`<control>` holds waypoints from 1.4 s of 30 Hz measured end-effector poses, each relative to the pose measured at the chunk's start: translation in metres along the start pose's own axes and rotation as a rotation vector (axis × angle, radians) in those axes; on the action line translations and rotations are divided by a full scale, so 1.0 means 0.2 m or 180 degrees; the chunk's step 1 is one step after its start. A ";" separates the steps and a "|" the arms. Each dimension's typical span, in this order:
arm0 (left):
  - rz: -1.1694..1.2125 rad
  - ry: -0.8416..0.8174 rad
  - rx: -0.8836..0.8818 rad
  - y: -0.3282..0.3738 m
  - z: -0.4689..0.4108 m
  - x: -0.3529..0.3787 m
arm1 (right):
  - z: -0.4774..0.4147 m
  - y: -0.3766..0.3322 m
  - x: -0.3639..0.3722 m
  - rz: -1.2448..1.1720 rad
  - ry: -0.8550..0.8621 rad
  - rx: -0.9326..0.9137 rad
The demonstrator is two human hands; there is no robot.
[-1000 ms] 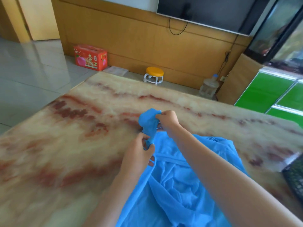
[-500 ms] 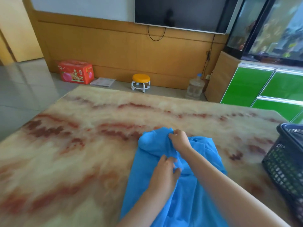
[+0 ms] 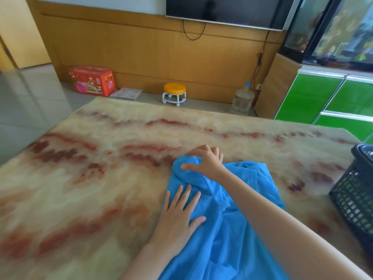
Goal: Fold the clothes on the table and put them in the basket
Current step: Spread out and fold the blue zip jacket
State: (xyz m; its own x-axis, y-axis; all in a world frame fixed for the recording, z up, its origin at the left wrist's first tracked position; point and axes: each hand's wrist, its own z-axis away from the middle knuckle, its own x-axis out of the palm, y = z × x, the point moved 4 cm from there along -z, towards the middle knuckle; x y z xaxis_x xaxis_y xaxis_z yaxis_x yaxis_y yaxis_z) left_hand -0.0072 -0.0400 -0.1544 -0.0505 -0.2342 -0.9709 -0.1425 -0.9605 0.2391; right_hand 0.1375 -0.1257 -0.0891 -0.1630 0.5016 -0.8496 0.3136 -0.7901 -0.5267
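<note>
A marbled cream worktop (image 3: 101, 178) with red-brown veins is filling most of the view. A blue garment (image 3: 232, 229) is lying on it near the near edge, right of the middle, running from the near edge away toward the middle, with its far end bunched into a lump. The left hand (image 3: 177, 215) is pressing flat on the garment's left side, fingers straight and spread. The right hand (image 3: 207, 160) is resting on the bunched far end, fingers spread and arched, gripping nothing. A dark mesh basket (image 3: 355, 199) is sitting at the worktop's right edge, apart from the garment.

Beyond the far edge, a grey tiled floor (image 3: 30, 98) is carrying a red box (image 3: 91, 80), an orange-topped stool (image 3: 174, 93) and a clear water bottle (image 3: 242, 99) along a wood-panelled wall (image 3: 141, 47). A dark TV (image 3: 228, 11) is hanging above. Green cabinets (image 3: 314, 96) are standing at the right.
</note>
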 end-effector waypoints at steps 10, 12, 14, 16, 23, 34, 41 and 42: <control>-0.0156 0.0420 -0.0032 0.02 0.02 0.04 | -0.17 0.08 0.08 0.0474 0.0706 0.0570; -0.0220 0.0552 -0.0015 0.02 0.01 0.04 | -0.16 0.11 0.12 0.0713 0.0660 0.0563; -0.0223 0.0550 -0.0021 0.02 0.02 0.03 | -0.14 0.11 0.14 0.0837 0.0662 0.0559; -0.0196 0.0445 -0.0041 0.02 0.02 0.03 | -0.12 0.09 0.10 0.0509 0.0797 0.0490; -0.0055 0.0102 -0.0110 0.03 0.02 0.01 | 0.19 0.04 -0.03 0.0758 0.0340 -0.0338; 0.0281 0.0184 -0.0308 0.02 0.19 -0.02 | -0.13 -0.15 0.12 0.0391 0.0215 0.0140; 0.0042 0.0831 0.0062 0.10 0.22 0.06 | -0.17 -0.10 0.19 -0.0094 0.0707 0.0197; 0.0046 0.0911 0.0037 0.10 0.22 0.06 | -0.16 -0.07 0.20 -0.0071 0.0623 0.0238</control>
State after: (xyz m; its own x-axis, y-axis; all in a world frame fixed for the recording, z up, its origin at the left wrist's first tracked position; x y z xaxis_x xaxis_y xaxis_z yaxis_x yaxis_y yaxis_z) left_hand -0.0536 -0.0561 -0.1610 0.2281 -0.2823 -0.9318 -0.1550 -0.9554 0.2515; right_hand 0.1566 -0.0822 -0.1148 0.0180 0.5723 -0.8199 0.2405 -0.7984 -0.5520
